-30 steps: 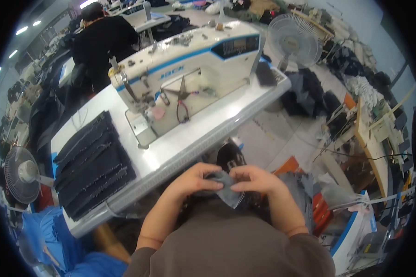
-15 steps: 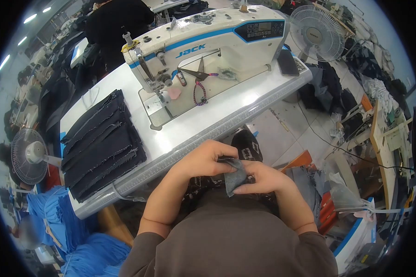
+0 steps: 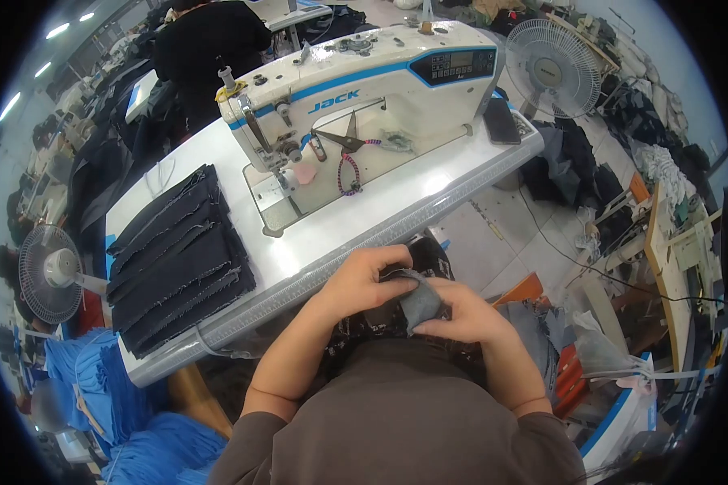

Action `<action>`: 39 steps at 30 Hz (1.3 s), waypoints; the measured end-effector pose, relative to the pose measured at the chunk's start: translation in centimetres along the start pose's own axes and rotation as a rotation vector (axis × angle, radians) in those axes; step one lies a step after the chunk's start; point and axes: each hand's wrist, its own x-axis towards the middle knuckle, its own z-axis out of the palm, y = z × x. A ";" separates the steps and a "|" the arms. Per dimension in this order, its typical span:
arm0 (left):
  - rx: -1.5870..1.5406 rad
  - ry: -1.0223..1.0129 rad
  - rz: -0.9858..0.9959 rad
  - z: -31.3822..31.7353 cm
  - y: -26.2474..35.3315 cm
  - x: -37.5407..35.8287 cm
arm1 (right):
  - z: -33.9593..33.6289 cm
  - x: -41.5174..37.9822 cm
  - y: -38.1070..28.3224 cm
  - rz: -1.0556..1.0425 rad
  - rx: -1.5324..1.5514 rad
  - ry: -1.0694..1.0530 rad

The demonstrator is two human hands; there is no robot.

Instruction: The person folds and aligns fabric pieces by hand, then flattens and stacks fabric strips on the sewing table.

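Left hand [image 3: 364, 279]: shifted slightly up toward the table edge, fingers curled further over the top of the cloth.
Right hand [image 3: 465, 315]: drawn closer under the left, thumb now pressed against the cloth's lower side.
Grey denim piece [image 3: 421, 301]: a second ago hanging flat and pointed below both hands; now folded smaller, bunched between them.

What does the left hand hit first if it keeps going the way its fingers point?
The left hand points right, toward the right hand, with the denim piece pinched between them. It already touches the denim; straight on, it would likely press into the right hand's fingers next. Depth is unclear.
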 end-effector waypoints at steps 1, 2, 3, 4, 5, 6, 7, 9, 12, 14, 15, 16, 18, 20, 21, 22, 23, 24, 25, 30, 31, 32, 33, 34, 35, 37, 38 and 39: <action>0.003 0.005 0.010 0.3 0.2 0.0 | -0.5 -0.1 -0.1 0.014 -0.002 0.075; -0.005 0.038 0.037 0.7 0.4 -0.1 | -1.0 -0.1 -0.3 0.027 -0.004 0.150; -0.013 0.072 0.063 0.9 0.5 -0.2 | -1.3 -0.2 -0.2 0.090 0.082 0.182; -0.010 0.077 0.074 1.0 0.6 -0.2 | -1.8 -0.3 -0.4 0.084 0.072 0.180; -0.030 0.046 0.056 1.0 0.5 -0.3 | -2.3 -0.3 -0.5 0.047 0.054 0.106; -0.052 0.014 0.034 1.0 0.3 -0.3 | -2.5 -0.4 -0.6 0.013 0.039 0.032; -0.067 -0.002 0.024 0.8 -0.2 0.0 | -2.5 -0.5 -0.7 0.078 0.171 -0.033; -0.082 -0.009 0.009 0.6 -0.4 0.4 | -1.9 -0.7 -0.6 0.177 0.292 0.014; -0.114 -0.012 -0.028 -0.2 -0.9 0.6 | -1.1 -0.1 -0.9 0.277 0.508 0.153; -0.083 -0.024 -0.026 -0.4 -1.2 0.5 | -0.9 0.0 0.1 0.116 0.562 0.211; -0.083 -0.026 -0.027 -0.3 -1.0 0.5 | -0.9 -0.1 0.1 0.117 0.564 0.213; -0.091 -0.032 -0.017 -0.3 -0.6 0.4 | -0.9 -0.1 0.0 0.190 0.661 0.148; -0.099 -0.037 -0.010 -0.3 -0.5 0.4 | -0.8 0.0 -0.2 0.265 0.759 0.080; -0.027 -0.071 -0.004 -0.7 -0.6 0.5 | -0.6 0.3 -0.5 0.358 0.680 0.025; -0.029 -0.069 -0.009 -0.7 -0.4 0.5 | -0.8 0.3 -0.2 0.361 0.683 0.022; 0.026 -0.111 0.028 -0.8 0.2 0.4 | -1.1 0.1 0.5 0.374 0.611 -0.122; 0.081 -0.153 0.064 -0.8 0.5 0.4 | -1.2 0.1 0.9 0.384 0.537 -0.266; 0.079 -0.152 0.056 -0.9 0.6 0.5 | -1.2 0.4 0.8 0.387 0.544 -0.270; 0.096 -0.159 0.095 -0.8 0.6 0.5 | -1.2 0.6 0.4 0.324 0.447 -0.305; 0.130 -0.189 0.140 -1.2 0.7 0.7 | -1.2 1.2 -1.2 0.167 0.277 -0.401; 0.136 -0.184 0.147 -1.2 0.8 0.7 | -1.2 1.2 -1.4 0.186 0.268 -0.395; 0.142 -0.179 0.156 -1.2 0.9 0.7 | -1.2 1.1 -1.5 0.206 0.258 -0.388; 0.142 -0.177 0.157 -1.1 1.0 0.7 | -1.1 1.1 -1.5 0.206 0.257 -0.389; 0.137 -0.174 0.160 -1.0 1.1 0.7 | -1.1 1.0 -1.5 0.171 0.241 -0.373; 0.132 -0.172 0.162 -1.0 1.1 0.7 | -1.0 0.9 -1.5 0.136 0.225 -0.357; 0.147 -0.163 0.162 -1.0 1.1 0.7 | -1.2 0.7 -1.6 0.198 0.246 -0.350; 0.163 -0.154 0.163 -0.9 1.1 0.7 | -1.3 0.7 -1.7 0.260 0.266 -0.342; 0.164 -0.154 0.165 -1.0 1.4 0.7 | -1.1 0.7 -1.5 0.259 0.263 -0.341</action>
